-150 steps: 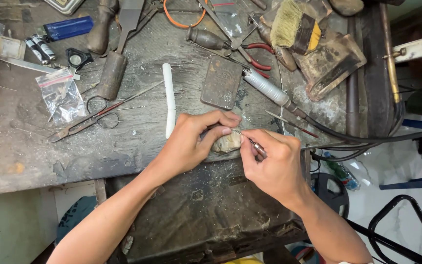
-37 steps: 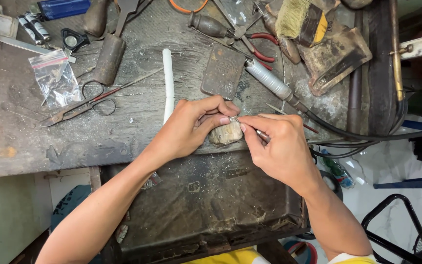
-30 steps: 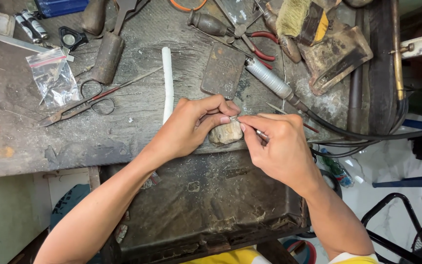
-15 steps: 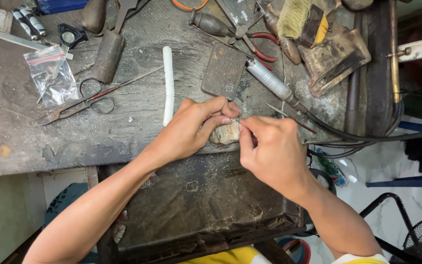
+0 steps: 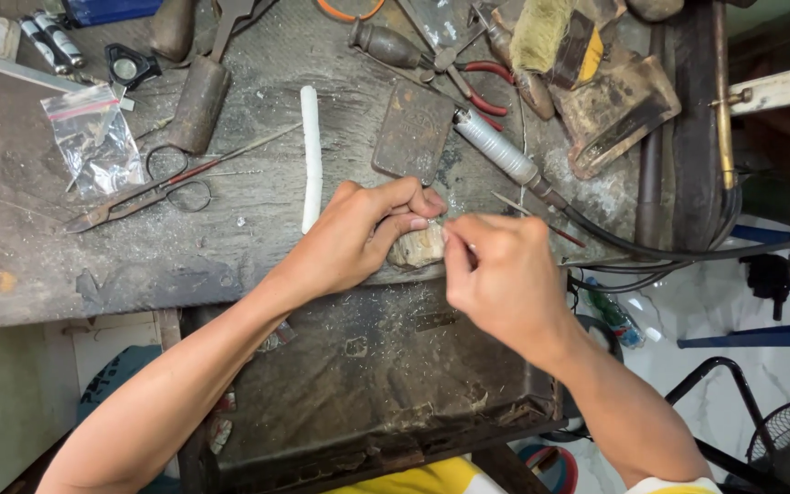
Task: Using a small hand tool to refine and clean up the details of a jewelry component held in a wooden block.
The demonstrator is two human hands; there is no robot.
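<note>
Pale lumpy block (image 5: 416, 245) sits at the front edge of the worn workbench (image 5: 48, 265), pinched by the left hand (image 5: 358, 233), while the right hand (image 5: 496, 274) touches it with fingers closed, perhaps around a thin tool, just above the dark tray (image 5: 358, 366).

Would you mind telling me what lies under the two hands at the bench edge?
Between the left hand and right hand a pale worn block shows on the workbench edge. Whatever the fingertips pinch there is hidden.

pale lump (image 5: 418, 245) half hidden by hands, pinched item unseen, brush (image 5: 555, 37) cropped
</note>
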